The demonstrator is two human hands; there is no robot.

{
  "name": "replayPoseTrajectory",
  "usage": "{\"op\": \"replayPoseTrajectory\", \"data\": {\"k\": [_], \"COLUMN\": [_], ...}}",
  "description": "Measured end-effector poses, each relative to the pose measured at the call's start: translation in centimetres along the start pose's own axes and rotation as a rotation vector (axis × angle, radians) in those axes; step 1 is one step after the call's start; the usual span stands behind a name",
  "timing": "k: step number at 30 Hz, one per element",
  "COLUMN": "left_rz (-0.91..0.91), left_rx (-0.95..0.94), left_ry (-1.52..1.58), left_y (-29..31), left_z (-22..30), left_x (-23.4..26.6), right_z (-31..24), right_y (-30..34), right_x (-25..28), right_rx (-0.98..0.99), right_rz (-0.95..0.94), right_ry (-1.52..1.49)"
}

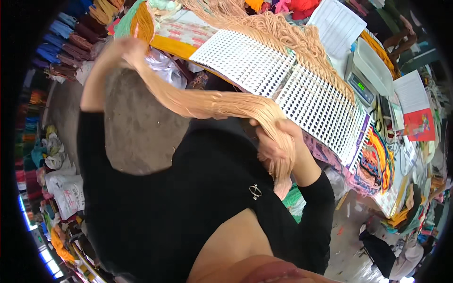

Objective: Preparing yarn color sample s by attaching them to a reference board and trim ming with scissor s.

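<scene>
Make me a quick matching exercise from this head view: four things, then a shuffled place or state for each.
Things
1. Peach skein
2. Tabletop scale
3. White boards
4. Ring-shaped ornament

Place or state
A. On the black top
B. Covered in rows of dark holes
C. Running from left hand to right hand
D. Green-lit display

Pairs: 1-C, 2-D, 3-B, 4-A

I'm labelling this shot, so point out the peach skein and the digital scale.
Peach skein [213,104]: head view, midway along its strands.
Digital scale [361,86]: head view, on its lit display.
</scene>
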State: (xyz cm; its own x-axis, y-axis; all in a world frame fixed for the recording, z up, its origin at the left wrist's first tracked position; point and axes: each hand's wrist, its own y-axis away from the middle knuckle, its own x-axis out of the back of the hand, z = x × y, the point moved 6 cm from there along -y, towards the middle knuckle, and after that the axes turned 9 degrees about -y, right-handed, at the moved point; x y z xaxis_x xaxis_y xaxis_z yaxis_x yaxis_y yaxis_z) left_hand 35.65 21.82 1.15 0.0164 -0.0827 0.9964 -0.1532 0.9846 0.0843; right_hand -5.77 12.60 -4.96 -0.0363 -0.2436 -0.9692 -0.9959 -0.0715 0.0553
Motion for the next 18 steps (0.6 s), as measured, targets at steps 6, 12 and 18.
{"op": "replayPoseTrajectory", "data": {"k": [6,12,18], "left_rz": [-0.773,-0.119,-0.228], "left_rx": [-0.214,-0.232,-0.853], "left_ry": [1.907,2.558,2.416], "left_y": [8.2,1.3,4.5], "left_z": [27.0,28.0,19.7], "left_x": [-11.4,-7.6,7.1], "right_z": [3.1,3.7,-10.2], "right_y": [-3.6,-0.6,15.2], "right_x": [-1.7,0.0,3.4], "right_rx": [-0.157,-0.154,0.583], "right_rz": [0.325,0.206,0.753], "right_ry": [0.308,0.462,0.967]}}
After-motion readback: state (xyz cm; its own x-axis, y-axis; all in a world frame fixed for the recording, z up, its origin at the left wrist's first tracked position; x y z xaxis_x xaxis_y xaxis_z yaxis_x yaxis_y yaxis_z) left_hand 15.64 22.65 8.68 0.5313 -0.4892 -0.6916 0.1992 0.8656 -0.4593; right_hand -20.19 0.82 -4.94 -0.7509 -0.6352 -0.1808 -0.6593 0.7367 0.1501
